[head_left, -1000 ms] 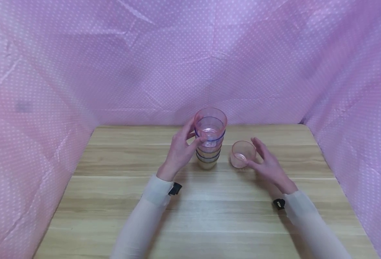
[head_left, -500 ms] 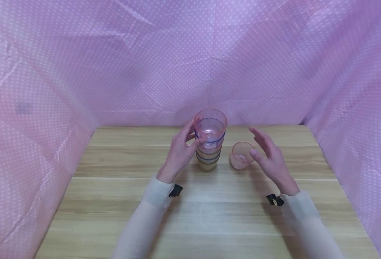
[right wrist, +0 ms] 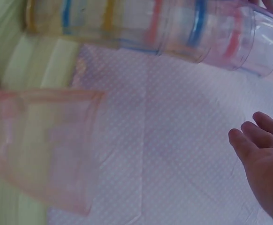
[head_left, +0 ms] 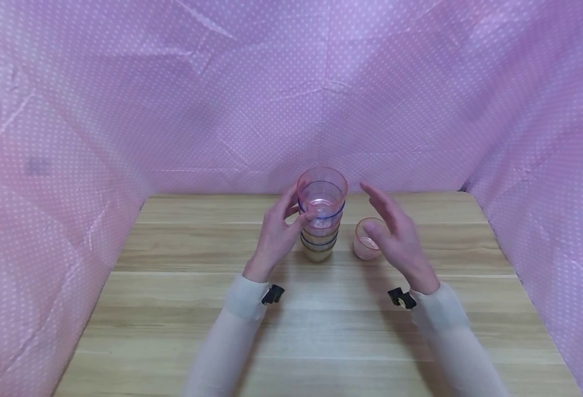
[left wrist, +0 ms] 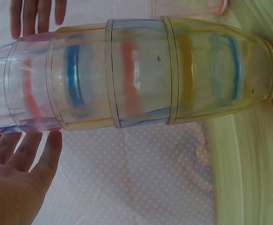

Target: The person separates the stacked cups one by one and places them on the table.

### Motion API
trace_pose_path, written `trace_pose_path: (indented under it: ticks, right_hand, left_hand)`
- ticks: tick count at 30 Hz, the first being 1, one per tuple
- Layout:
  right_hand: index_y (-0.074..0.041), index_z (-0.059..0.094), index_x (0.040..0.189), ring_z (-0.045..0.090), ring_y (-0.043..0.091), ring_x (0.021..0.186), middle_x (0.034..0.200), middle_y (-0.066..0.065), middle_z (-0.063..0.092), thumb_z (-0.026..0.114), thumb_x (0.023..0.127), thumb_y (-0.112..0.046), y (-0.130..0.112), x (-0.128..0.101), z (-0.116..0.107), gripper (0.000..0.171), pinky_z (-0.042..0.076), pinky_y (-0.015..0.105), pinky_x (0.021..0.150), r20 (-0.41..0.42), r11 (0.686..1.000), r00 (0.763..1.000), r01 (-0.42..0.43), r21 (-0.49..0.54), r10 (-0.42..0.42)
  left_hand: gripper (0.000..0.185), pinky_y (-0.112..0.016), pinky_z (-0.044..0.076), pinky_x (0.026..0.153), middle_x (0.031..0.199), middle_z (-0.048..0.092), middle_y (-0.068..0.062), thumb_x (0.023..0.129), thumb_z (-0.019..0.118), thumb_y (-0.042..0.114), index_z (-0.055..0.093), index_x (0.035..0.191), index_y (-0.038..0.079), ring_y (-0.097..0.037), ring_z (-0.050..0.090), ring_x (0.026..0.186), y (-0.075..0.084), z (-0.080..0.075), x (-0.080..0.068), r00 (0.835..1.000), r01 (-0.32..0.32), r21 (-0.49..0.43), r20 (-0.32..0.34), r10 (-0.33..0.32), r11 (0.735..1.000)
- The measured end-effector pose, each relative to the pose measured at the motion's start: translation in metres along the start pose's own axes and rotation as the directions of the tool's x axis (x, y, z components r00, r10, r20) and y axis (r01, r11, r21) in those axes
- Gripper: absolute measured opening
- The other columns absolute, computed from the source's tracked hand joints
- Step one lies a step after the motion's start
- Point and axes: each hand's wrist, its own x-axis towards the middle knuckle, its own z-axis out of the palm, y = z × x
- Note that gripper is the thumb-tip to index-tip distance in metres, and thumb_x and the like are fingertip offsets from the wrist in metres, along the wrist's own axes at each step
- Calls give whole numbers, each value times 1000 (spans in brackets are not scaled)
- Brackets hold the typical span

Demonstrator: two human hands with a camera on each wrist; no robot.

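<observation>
A tall stack of clear tinted plastic cups stands upright on the table, a pink cup on top and a yellow one at the bottom. My left hand holds the stack from the left near its top, thumb in front and fingers behind. To its right a single pink cup stands upright on the table. My right hand is raised with fingers extended, holding nothing, and partly covers that cup in the head view. In the right wrist view the single cup is blurred, apart from the right hand.
The wood-grain table extends toward the person in front of the cups. Pink dotted cloth hangs behind the table and along both sides. A small black device is on each wrist.
My right hand has let go of the single pink cup, risen and moved left toward the top of the stack. The left hand and the stack stay in place.
</observation>
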Motion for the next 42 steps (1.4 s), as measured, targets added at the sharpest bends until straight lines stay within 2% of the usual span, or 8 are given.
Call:
trace_pose_path:
  ticks: [7, 14, 18, 24, 31, 35, 38, 42]
  right_hand:
    - [-3, 45, 155, 42, 25, 147, 157, 10, 49, 62, 97, 4, -8, 18, 15, 61, 33, 35, 124, 29, 1000, 1000, -10, -7, 10]
    - [-3, 45, 155, 48, 25, 143, 156, 9, 51, 68, 101, -13, -9, 33, 26, 59, 37, 33, 122, 60, 999, 998, -11, -36, 13]
    - [-2, 46, 154, 52, 29, 139, 152, 11, 55, 70, 100, -10, -8, 37, 31, 60, 40, 34, 120, 58, 1000, 998, 4, -23, -3]
    - [2, 46, 153, 56, 34, 135, 149, 16, 57, 72, 96, 1, -8, 40, 34, 63, 44, 31, 117, 40, 1000, 999, 10, -12, -10]
    - [3, 46, 152, 56, 34, 135, 147, 17, 58, 72, 93, 7, -8, 39, 34, 64, 45, 30, 115, 34, 1000, 999, 9, -19, -9]
    - [5, 46, 151, 57, 35, 134, 147, 18, 58, 72, 94, 5, -8, 37, 33, 62, 46, 28, 114, 45, 999, 999, 3, -38, -1]
    - [5, 47, 150, 57, 34, 134, 147, 16, 59, 73, 94, 3, -8, 36, 31, 61, 46, 28, 114, 59, 999, 998, -8, -50, 11]
    - [2, 48, 151, 56, 31, 136, 148, 14, 59, 74, 96, -5, -11, 37, 28, 61, 45, 30, 116, 86, 997, 996, -27, -67, 32]
  left_hand:
    - [92, -41, 56, 104, 152, 55, -12, 90, 57, 70, 47, 153, 3, -33, 62, 129, -1, 0, 1, 1000, -8, -24, -9, 8, 1000]
    - [95, -44, 55, 107, 153, 53, -14, 89, 58, 71, 45, 156, 6, -34, 58, 132, 1, -2, 0, 999, 41, -27, 4, -41, 999]
    - [95, -41, 54, 108, 151, 55, -14, 89, 56, 73, 44, 157, 8, -31, 58, 133, 2, -5, 1, 998, 53, -28, 25, -53, 998]
    - [101, -45, 49, 114, 156, 48, -18, 90, 56, 75, 35, 161, 6, -34, 55, 136, 0, -10, 0, 995, 54, -70, 83, -48, 996]
    - [108, -37, 38, 122, 164, 38, -14, 85, 66, 71, 27, 164, 9, -31, 44, 146, -10, -13, 0, 969, 164, -184, 215, -123, 969]
    - [95, -34, 39, 121, 160, 43, -13, 90, 72, 56, 32, 163, 11, -29, 45, 145, -16, -13, 2, 961, 178, -199, 247, -126, 964]
    - [80, -33, 41, 119, 157, 48, -14, 95, 75, 33, 35, 162, 11, -28, 47, 143, -17, -12, 2, 962, 173, -186, 242, -126, 967]
    - [75, -33, 43, 118, 154, 51, -17, 96, 74, 10, 36, 161, 8, -29, 50, 141, -16, -12, 2, 966, 167, -165, 225, -128, 972]
